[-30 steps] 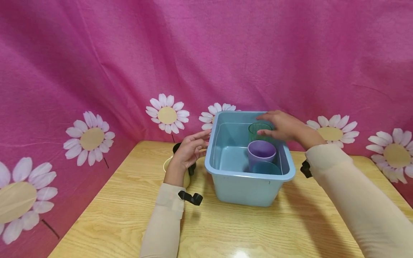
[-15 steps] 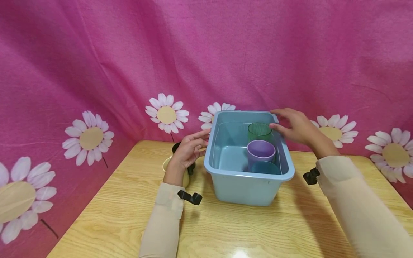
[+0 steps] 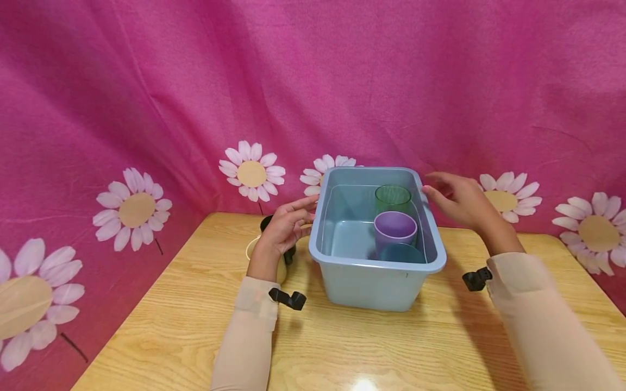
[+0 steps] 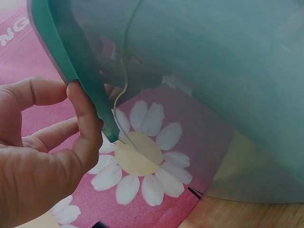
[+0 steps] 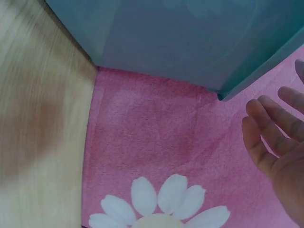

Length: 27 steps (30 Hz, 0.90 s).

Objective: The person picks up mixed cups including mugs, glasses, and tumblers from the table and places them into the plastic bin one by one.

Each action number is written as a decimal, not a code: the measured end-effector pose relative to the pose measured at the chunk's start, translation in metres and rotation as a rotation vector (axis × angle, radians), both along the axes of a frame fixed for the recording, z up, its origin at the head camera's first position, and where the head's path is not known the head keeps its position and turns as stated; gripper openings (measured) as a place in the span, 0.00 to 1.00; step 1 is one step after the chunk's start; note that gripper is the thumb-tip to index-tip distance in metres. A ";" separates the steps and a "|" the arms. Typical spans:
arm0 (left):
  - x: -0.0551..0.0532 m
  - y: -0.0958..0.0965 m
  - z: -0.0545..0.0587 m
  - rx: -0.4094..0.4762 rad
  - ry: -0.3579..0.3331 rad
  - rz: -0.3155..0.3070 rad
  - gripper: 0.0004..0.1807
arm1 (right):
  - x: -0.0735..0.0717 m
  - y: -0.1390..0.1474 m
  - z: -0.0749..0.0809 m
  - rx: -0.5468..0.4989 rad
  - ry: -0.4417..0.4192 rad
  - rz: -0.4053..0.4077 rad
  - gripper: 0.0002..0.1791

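A blue-grey plastic basin (image 3: 367, 287) stands on the wooden table. Along its right side are a green glass tumbler (image 3: 393, 199), a purple cup (image 3: 395, 227) and a teal cup (image 3: 402, 253), one in front of another. My left hand (image 3: 286, 232) has its fingertips against the outside of the basin's left rim; the left wrist view shows the fingers (image 4: 85, 118) bent lightly beneath the rim's lip. My right hand (image 3: 462, 200) holds nothing. Its fingers are spread loosely just outside the right rim, with a gap to the basin in the right wrist view.
Behind my left wrist, partly hidden, are a cream-coloured thing (image 3: 281, 270) with a loop handle and a black thing (image 3: 290, 254). A pink cloth (image 3: 367, 81) with daisies hangs close behind the basin and along the left side.
My right hand has moved off the green tumbler, out over the basin's right rim to its outside. The tumbler stays in the basin. My left hand keeps its place.
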<state>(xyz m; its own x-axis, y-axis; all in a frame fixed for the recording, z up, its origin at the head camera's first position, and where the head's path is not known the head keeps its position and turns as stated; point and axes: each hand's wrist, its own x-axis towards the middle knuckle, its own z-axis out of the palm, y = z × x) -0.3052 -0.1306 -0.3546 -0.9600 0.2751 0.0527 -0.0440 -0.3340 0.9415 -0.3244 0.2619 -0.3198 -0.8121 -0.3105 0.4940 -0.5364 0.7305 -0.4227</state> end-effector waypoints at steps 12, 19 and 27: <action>0.001 0.000 0.000 0.003 -0.005 -0.005 0.28 | 0.008 0.010 -0.029 -0.232 -0.110 -0.092 0.23; 0.001 0.000 -0.003 -0.002 -0.012 -0.001 0.28 | 0.011 0.012 -0.035 -0.490 -0.443 -0.026 0.33; 0.000 0.000 -0.002 -0.010 0.001 0.000 0.28 | 0.014 0.010 -0.036 -0.665 -0.603 0.082 0.23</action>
<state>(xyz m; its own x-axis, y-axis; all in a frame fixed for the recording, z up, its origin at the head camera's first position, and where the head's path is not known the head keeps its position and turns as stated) -0.3055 -0.1310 -0.3565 -0.9600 0.2752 0.0507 -0.0430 -0.3241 0.9450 -0.3100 0.2722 -0.3554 -0.9793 -0.1813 0.0896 -0.1266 0.2041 -0.9707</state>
